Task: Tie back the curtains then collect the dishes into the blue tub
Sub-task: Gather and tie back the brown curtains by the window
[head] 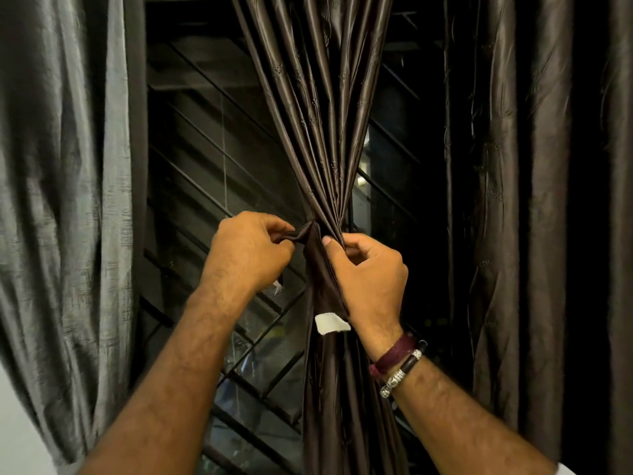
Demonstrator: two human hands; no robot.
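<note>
Brown curtain [318,108] looked soft, slippery satin, bunched tight. Left hand [248,250] pinched the tie-back [317,269] end, right hand [371,272] clamped the gather. Judged best grip: at the cinch.

Single head-worn view, facing forward, close to gathered curtain [325,132], wide-angle

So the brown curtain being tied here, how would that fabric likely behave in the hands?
Probably floppy: the brown curtain gathers into narrow folds where the left hand and right hand cinch it with the tie-back strip. Its sheen suggests a smooth, possibly slippery cloth, so a knot might loosen. It looks light, hanging in soft pleats.
</note>
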